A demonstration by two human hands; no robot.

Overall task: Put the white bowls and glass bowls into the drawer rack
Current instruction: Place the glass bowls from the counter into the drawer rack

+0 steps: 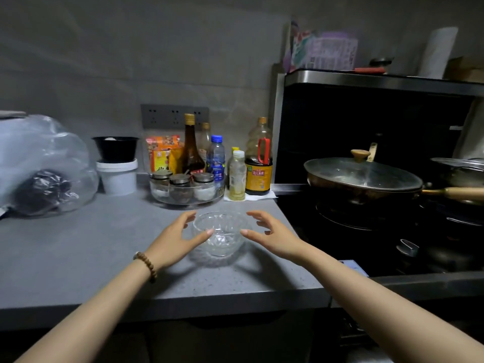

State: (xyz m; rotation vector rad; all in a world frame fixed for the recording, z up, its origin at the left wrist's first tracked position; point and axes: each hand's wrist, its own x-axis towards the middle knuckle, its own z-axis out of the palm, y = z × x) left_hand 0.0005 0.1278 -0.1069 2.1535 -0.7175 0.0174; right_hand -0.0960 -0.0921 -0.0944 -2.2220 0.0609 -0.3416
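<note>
My left hand [175,238] and right hand [272,235] flank the glass bowl [220,233] on the bench [91,244], fingers spread, seemingly not gripping; next I close and lift.

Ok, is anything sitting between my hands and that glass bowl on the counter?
Nothing visible. The left hand and right hand flank the glass bowl with fingers open, and only bare counter lies in the gaps. The spice tray sits behind it.

Dim, greyish light; soft shadows on countertop [78,258]; wide-angle bending at edges; slight overall softness.
</note>
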